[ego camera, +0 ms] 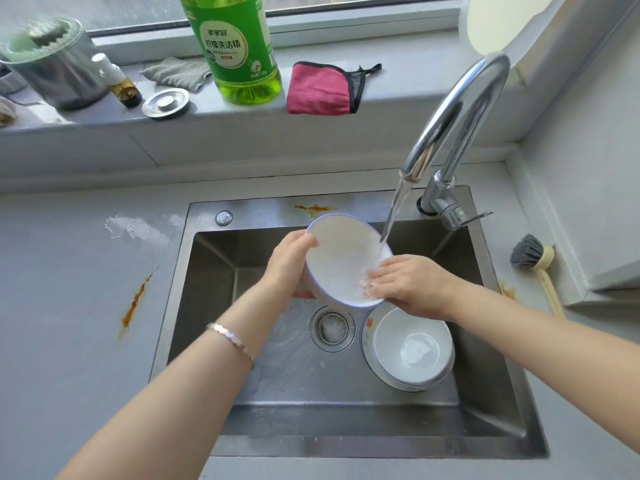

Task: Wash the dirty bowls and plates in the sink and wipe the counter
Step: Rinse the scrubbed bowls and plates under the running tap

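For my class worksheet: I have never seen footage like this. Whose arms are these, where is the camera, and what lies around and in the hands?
No machine here: a person wears one wide-angle camera on the head, looking down, so both bare arms are their own. The left hand grips a white blue-rimmed bowl, tilted under water from the curved chrome tap. The right hand touches its inside with straight fingers. Below, in the steel sink, a second white bowl sits on a patterned plate. The grey counter carries an orange-brown stain. On the sill stand a green detergent bottle and a folded pink cloth; a grey-bristled brush lies at the right.
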Demonstrator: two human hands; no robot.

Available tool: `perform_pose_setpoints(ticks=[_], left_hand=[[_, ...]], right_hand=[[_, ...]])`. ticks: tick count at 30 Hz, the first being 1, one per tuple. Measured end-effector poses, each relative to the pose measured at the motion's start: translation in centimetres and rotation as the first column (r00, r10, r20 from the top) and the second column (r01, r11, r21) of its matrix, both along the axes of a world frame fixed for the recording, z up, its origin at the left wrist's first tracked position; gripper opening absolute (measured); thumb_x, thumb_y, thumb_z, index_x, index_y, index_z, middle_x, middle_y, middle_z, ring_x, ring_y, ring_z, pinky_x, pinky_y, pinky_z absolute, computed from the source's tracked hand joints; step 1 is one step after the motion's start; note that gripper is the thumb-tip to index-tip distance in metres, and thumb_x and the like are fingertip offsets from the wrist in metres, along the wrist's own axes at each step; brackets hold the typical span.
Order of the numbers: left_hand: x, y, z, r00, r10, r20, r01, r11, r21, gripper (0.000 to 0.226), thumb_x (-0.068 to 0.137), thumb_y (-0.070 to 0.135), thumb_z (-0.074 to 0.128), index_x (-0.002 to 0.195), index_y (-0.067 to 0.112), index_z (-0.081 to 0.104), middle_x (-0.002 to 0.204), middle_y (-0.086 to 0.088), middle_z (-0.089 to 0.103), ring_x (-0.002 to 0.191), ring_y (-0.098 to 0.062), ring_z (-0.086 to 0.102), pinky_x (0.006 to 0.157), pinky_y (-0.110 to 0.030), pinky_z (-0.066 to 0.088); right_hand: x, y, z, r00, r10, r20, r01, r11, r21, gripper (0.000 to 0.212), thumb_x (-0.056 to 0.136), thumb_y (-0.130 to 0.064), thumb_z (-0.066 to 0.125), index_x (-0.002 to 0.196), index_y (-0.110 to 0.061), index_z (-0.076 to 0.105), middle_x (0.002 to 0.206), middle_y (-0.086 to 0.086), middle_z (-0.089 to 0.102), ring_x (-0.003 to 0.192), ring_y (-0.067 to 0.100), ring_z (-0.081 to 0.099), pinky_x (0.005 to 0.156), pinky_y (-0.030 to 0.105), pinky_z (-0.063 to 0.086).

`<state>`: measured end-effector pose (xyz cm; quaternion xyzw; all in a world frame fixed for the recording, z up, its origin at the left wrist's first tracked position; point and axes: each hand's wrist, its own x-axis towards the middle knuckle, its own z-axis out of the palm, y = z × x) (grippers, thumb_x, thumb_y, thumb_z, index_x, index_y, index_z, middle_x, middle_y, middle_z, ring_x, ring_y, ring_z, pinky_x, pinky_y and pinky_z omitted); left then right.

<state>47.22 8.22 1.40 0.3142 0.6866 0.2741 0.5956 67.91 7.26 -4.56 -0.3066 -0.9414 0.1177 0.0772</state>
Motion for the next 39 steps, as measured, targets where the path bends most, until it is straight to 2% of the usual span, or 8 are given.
perform_pose_setpoints(ticks=[3,7,12,15,19,27,34,39], left_hand=[[2.2,-2.8,-1.8,0.984,0.118,0.134,-0.137,0.980,0.143,0.044,0.085,0.019,0.061,0.122,0.034,0.043,0.111,0.006,0.055,0.097,-0.018,0.058,0.068,-0.040,0.057],[3.2,-3.7,-3.4,0.958,0.253,0.137,-0.279,0.933,0.229,0.038,0.090,0.014,0.053,0.125,0.026,0.049,0.121,-0.001,0.058,0.113,-0.023,0.055,0.100,-0.050,0.044],[1.1,-2.6,-2.7,0.997,0.041,0.065,-0.040,0.999,-0.019,0.019,0.093,0.023,0.046,0.100,0.040,0.055,0.110,-0.001,0.058,0.093,-0.031,0.060,0.058,-0.045,0.057],[0.8,-2.2,-2.2,0.995,-0.039,0.095,0.052,0.989,-0.139,0.015,0.093,0.026,0.045,0.094,0.038,0.055,0.102,-0.004,0.057,0.081,-0.030,0.061,0.056,-0.047,0.057],[0.3,-1.2,-2.1,0.988,-0.106,0.116,0.123,0.981,-0.150,0.018,0.092,0.026,0.045,0.100,0.037,0.056,0.101,-0.007,0.060,0.081,-0.030,0.062,0.059,-0.049,0.056],[0.5,-0.3,-1.3,0.997,-0.051,0.050,0.059,0.985,-0.163,0.012,0.096,0.036,0.042,0.100,0.028,0.050,0.104,-0.009,0.056,0.083,-0.035,0.060,0.064,-0.051,0.056],[-0.9,-0.6,0.2,0.996,-0.075,-0.043,0.055,0.931,-0.361,0.040,0.093,0.053,0.038,0.092,0.016,0.054,0.085,-0.015,0.061,0.073,-0.027,0.062,0.057,-0.037,0.054],[-1.2,-1.6,-1.7,0.952,-0.172,-0.254,0.157,0.985,-0.077,0.021,0.092,0.036,0.043,0.104,0.023,0.055,0.091,-0.008,0.061,0.082,-0.022,0.059,0.079,-0.042,0.054]], right_hand=[[-2.5,-1.7,0.8,0.971,-0.208,-0.118,0.203,0.977,-0.060,0.025,0.072,-0.030,0.045,0.072,-0.021,0.068,0.055,-0.005,0.065,0.049,0.021,0.062,0.041,0.017,0.042],[-4.8,-4.6,0.4,0.902,-0.357,-0.241,0.249,0.889,-0.385,0.043,0.080,-0.023,0.046,0.119,-0.030,0.063,0.095,-0.006,0.073,0.080,0.020,0.067,0.060,0.027,0.054],[-0.3,-0.4,-1.7,0.980,0.135,0.148,-0.136,0.991,-0.006,0.048,0.050,-0.007,0.078,0.095,-0.022,0.073,0.097,-0.005,0.073,0.082,0.016,0.071,0.066,0.024,0.056],[-0.8,3.0,0.6,0.934,0.230,0.272,-0.247,0.968,0.031,0.036,0.073,-0.012,0.052,0.101,-0.020,0.073,0.107,-0.002,0.071,0.095,0.017,0.069,0.080,0.028,0.054],[-1.9,5.0,2.2,0.873,0.209,0.441,-0.291,0.949,0.126,0.060,0.080,-0.008,0.045,0.140,-0.016,0.040,0.149,0.003,0.036,0.139,0.020,0.031,0.114,0.038,0.007],[-2.3,-2.8,1.2,0.975,-0.224,-0.010,0.201,0.893,-0.402,0.033,0.082,-0.042,0.055,0.091,-0.014,0.069,0.092,0.004,0.070,0.090,0.022,0.060,0.092,0.035,0.044],[-5.5,-4.9,1.8,0.595,-0.755,-0.276,0.184,0.461,-0.868,0.018,0.088,-0.015,0.059,0.072,-0.019,0.053,0.069,-0.007,0.049,0.066,0.005,0.042,0.064,0.022,0.034],[-4.7,-3.0,1.0,0.118,-0.987,-0.106,0.048,0.112,-0.993,0.024,0.092,-0.010,0.051,0.069,-0.014,0.056,0.069,0.003,0.050,0.067,0.015,0.040,0.059,0.029,0.030]])
